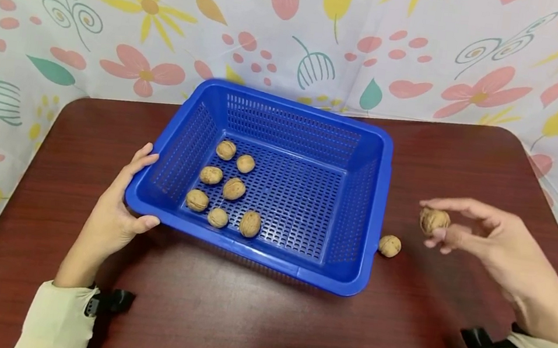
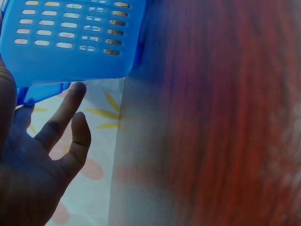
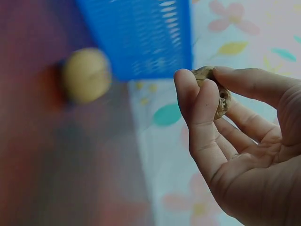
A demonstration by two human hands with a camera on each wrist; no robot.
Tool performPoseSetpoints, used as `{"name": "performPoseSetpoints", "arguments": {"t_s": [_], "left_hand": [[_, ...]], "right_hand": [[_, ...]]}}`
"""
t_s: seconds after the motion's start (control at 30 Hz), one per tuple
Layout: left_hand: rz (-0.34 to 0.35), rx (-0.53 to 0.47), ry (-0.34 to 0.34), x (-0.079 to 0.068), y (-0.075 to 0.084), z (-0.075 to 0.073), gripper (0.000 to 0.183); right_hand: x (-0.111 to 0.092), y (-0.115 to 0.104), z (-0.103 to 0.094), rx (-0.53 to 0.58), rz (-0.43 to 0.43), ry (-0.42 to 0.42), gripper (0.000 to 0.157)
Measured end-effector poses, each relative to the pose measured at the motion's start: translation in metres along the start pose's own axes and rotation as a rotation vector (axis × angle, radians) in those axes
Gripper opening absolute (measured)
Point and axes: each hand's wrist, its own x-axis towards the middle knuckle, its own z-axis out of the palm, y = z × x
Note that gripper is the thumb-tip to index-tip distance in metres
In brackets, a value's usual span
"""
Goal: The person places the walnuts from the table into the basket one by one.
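Observation:
A blue plastic basket (image 1: pixel 267 261) stands on the table, with several walnuts (image 1: pixel 234 189) lying in its left part. My left hand (image 1: pixel 112 211) holds the basket's left front corner, thumb at the front rim and fingers at the left rim. In the left wrist view, fingers (image 2: pixel 63 115) show just beyond the basket's slotted wall (image 2: pixel 70 61). To the right of the basket, my right hand (image 1: pixel 502 250) pinches a walnut (image 1: pixel 434 221) above the table. Another walnut (image 1: pixel 389 246) lies on the table beside the basket's right side; it is blurred in the right wrist view.
The dark reddish-brown table (image 1: pixel 249 323) has rounded far corners. A white cloth (image 1: pixel 327 45) printed with flowers and leaves hangs behind it and along both sides. Black straps with small devices (image 1: pixel 108 301) circle both wrists.

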Motion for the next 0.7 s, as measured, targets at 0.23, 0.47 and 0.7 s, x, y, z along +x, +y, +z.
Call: {"name": "performPoseSetpoints", "arguments": {"t_s": [0.23,0.47,0.7], "left_hand": [[0.001,-0.030,0.000,-0.001,0.000,0.001,0.100],[0.006,-0.024,0.005,-0.001,0.001,0.001,0.100],[0.010,-0.012,0.004,-0.001,0.002,0.001,0.100]], "right_hand": [[0.042,-0.063,0.018,0.035,-0.060,-0.095,0.037],[0.089,-0.115,0.055,-0.097,-0.076,-0.241,0.032],[0.146,-0.137,0.097,0.008,-0.079,-0.399,0.033]]}}
